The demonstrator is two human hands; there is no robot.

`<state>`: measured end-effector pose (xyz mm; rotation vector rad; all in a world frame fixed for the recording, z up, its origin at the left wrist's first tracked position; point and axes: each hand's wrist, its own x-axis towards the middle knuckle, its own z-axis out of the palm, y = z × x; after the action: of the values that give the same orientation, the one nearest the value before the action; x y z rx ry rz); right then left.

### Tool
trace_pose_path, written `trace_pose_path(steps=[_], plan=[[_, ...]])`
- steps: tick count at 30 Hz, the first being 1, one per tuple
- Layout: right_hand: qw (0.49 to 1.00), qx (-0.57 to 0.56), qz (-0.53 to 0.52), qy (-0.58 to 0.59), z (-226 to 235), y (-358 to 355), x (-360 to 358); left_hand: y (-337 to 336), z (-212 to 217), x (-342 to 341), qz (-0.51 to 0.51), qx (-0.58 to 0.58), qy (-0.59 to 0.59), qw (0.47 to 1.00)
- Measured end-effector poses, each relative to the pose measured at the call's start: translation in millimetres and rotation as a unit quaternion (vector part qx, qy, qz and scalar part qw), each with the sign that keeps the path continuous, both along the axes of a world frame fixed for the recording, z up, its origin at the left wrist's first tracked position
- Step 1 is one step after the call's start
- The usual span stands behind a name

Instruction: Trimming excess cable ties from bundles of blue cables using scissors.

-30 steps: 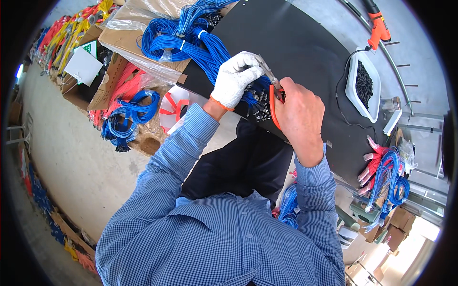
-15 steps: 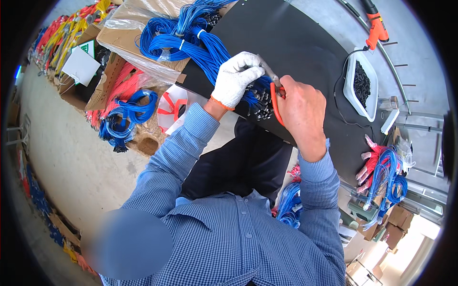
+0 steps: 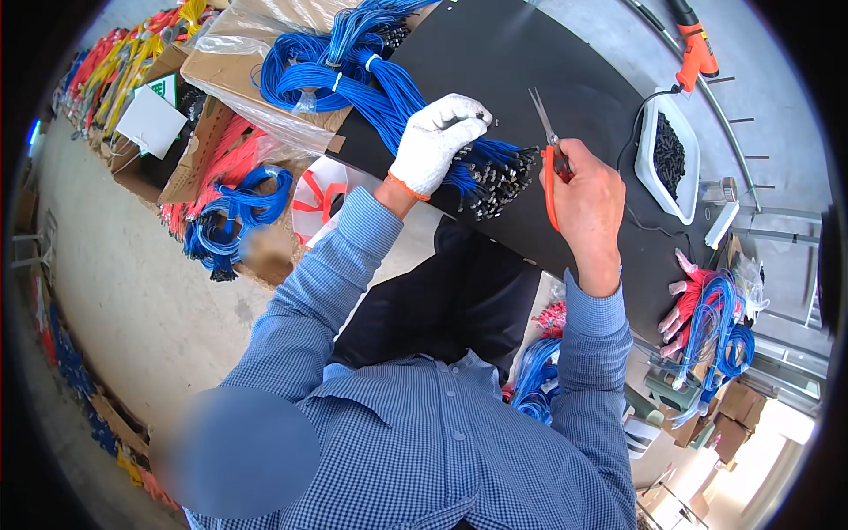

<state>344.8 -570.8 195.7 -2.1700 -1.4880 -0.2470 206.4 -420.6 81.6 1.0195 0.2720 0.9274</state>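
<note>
The left hand (image 3: pixel 435 141), in a white knit glove with an orange cuff, lies on a thick bundle of blue wires (image 3: pixel 389 93) stretched across a black table (image 3: pixel 565 62). Its fingers curl down over the bundle and press it to the tabletop — closed around the wires, near the end where the black-tipped wire ends (image 3: pixel 499 181) fan out toward the table's near edge.

The right hand (image 3: pixel 587 208) is bare and closed on a pair of scissors (image 3: pixel 549 150) with orange handles. The 2 blades stand slightly apart and point away from the person, with the tips above the table just beside the gloved fingers and clear of the wires.

To the right on the table stands a white tray (image 3: pixel 649 150) filled with small black pieces, and a thin black cord runs beside it. An orange tool (image 3: pixel 696 49) lies at the far right edge. Beyond the table on the left, cardboard boxes (image 3: pixel 199 150) hold red and blue wire coils, and 1 more blue coil (image 3: pixel 231 216) lies on the floor. At the right, past the table's corner, another bunch of blue and red wires (image 3: pixel 711 318) hangs — partly blurred by the lens edge.
</note>
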Motion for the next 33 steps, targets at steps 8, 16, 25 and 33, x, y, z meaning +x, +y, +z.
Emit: trace_pose_path(steps=[8,16,25,33], plan=[[0.998,-0.046,-0.036,0.024,-14.7,-12.1,19.7,2.0,-1.0,2.5,0.003,0.014,0.033,0.999],[0.987,-0.134,-0.084,-0.004,-46.5,-29.5,51.0,0.7,1.7,10.0,0.016,-0.009,-0.006,1.0],[0.962,-0.258,-0.089,0.007,-70.4,-56.1,96.1,-1.1,10.0,18.1,0.069,-0.023,0.019,0.997],[0.979,-0.127,0.002,0.16,-63.9,-66.5,104.0,-0.9,14.4,25.4,0.064,-0.052,0.068,0.994]])
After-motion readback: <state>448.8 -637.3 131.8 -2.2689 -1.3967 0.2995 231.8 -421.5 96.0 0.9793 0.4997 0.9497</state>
